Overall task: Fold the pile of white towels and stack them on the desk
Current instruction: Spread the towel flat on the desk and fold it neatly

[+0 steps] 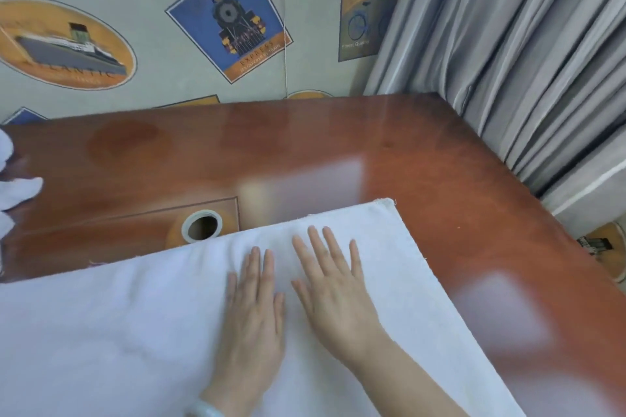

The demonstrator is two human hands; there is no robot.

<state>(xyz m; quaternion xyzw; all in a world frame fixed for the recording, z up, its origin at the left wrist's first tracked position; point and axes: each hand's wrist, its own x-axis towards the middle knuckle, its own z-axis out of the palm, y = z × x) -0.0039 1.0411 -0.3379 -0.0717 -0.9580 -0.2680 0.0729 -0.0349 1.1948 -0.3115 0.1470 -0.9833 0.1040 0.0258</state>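
Two flat hands rest on the white towel (111, 332): the left hand (252, 311) just beside the right hand (335, 294), fingers straight, gripping nothing. The towel lies spread over the near side of the table (440, 186) (more white cloth (13, 186) shows far left).

Desk (423, 152): glossy reddish-brown wood, with a round cable hole (202, 226).
Towel (118, 332): white, spread flat across the near side, its far edge beside the hole.
White cloth (13, 189): bunched at the left edge.

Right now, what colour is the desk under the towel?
Glossy reddish-brown wood; the desk shows best in the head view, beside the white towel.
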